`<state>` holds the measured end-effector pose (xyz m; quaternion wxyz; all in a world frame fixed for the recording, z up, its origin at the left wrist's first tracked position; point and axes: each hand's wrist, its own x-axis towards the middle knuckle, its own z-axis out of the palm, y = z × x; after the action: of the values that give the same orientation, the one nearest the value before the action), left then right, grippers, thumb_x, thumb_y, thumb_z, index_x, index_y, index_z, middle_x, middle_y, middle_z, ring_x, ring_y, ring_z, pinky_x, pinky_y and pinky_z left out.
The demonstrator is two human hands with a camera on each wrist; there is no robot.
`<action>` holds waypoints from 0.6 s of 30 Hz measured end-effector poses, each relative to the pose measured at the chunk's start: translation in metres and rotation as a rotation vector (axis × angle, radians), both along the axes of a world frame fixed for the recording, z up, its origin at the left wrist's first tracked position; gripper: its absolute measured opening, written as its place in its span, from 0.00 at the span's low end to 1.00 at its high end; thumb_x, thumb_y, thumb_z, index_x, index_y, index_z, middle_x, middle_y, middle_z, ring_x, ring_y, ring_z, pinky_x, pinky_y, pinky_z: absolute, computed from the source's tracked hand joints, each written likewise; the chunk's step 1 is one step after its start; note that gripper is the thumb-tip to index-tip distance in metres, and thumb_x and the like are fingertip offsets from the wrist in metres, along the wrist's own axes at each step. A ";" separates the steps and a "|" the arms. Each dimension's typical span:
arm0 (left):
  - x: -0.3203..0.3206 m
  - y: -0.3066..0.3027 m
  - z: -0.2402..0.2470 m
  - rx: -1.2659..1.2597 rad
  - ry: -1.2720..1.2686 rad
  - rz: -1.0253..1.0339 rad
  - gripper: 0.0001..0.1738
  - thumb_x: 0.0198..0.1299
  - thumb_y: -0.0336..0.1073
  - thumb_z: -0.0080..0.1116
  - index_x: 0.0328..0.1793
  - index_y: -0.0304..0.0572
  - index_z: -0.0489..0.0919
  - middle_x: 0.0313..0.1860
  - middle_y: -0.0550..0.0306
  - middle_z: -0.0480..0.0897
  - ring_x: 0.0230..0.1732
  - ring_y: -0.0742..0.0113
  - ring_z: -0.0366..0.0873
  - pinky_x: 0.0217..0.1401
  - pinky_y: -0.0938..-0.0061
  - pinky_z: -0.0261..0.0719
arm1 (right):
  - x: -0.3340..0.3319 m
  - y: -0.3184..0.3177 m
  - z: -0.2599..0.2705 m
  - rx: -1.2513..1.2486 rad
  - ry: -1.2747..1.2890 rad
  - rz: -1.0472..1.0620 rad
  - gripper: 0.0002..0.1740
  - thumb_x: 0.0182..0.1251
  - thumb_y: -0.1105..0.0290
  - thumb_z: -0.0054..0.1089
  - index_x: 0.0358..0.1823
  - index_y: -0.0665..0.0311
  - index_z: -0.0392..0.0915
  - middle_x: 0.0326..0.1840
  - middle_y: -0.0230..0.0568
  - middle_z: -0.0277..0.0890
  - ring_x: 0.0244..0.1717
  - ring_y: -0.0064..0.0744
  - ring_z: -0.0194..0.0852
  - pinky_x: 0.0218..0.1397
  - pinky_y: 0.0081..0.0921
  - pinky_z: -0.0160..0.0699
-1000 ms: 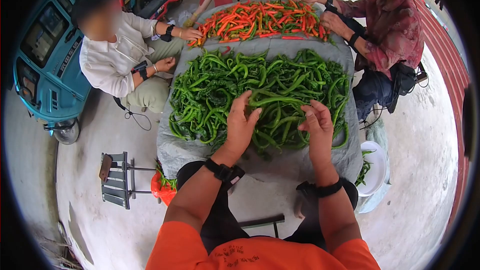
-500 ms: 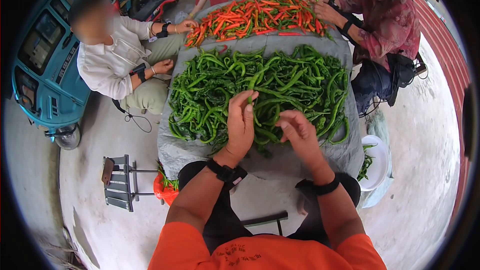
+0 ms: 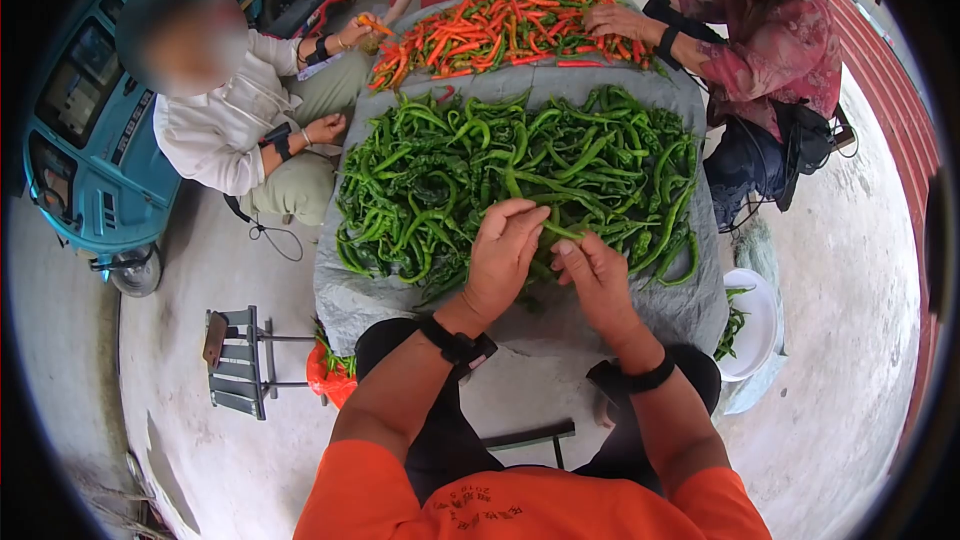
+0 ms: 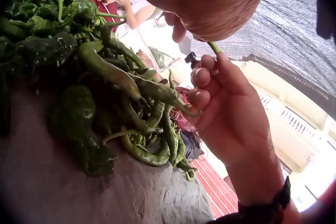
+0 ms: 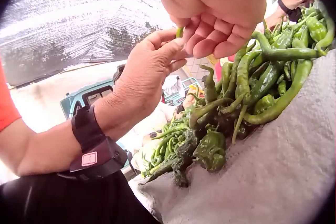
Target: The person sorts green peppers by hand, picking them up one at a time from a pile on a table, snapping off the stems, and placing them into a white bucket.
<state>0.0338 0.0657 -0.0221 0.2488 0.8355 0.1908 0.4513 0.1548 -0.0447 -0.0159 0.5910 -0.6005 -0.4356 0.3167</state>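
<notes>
Over the near edge of a heap of green chili peppers (image 3: 440,175), both hands are close together. The left hand (image 3: 503,252) grips one green chili pepper (image 3: 560,230), its thumb and forefinger bent round it. At the pepper's other end, the thumb and fingertip of the right hand (image 3: 597,282) pinch it. Only a short green piece (image 4: 213,47) shows between the hands in the left wrist view; the rest is hidden behind the left hand. In the right wrist view a bit of green (image 5: 179,32) appears at the left hand's fingertips.
Red chili peppers (image 3: 500,35) lie at the far end of the grey cloth (image 3: 540,85). One person (image 3: 220,110) sits at the left, another (image 3: 770,60) at the right, both handling red peppers. A white basin (image 3: 755,335) stands right, a red bag (image 3: 328,375) lower left.
The hands have come together, the right one moving left to meet the pepper in the left. The left-hand person has lifted a red pepper; the right-hand person's hands have moved apart.
</notes>
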 end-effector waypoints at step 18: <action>-0.009 0.051 -0.023 0.069 0.367 0.388 0.10 0.59 0.28 0.56 0.47 0.41 0.80 0.41 0.51 0.79 0.45 0.48 0.76 0.47 0.60 0.75 | 0.003 -0.001 0.000 0.024 -0.091 -0.042 0.10 0.72 0.66 0.53 0.39 0.67 0.76 0.26 0.33 0.77 0.25 0.19 0.74 0.30 0.18 0.74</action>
<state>0.0250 0.1163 -0.0454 0.0902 0.8592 0.3736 0.3378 0.1579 -0.0453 -0.0155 0.5843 -0.6162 -0.4531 0.2712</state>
